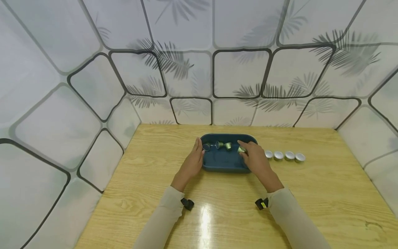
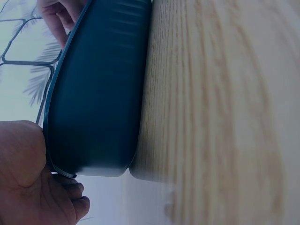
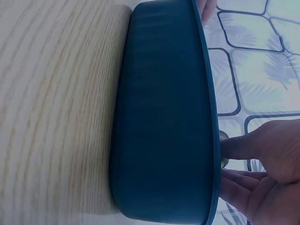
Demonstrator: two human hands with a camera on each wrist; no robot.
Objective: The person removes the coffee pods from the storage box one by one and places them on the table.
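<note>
Pinching capsule (image 1: pixel 242 149) — right hand (image 1: pixel 256 158), over tray (image 1: pixel 222 160)

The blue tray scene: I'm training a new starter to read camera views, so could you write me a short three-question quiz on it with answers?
1. Multiple choice. What does the right hand hold?
A) a spoon
B) a small green capsule
C) a cloth
2. True or false: the left hand is at the right end of the blue tray.
3. Count: in the head view, how many silver-topped capsules show in the row on the table?

Key:
1. B
2. False; the left hand is at the tray's left end.
3. Four
</note>
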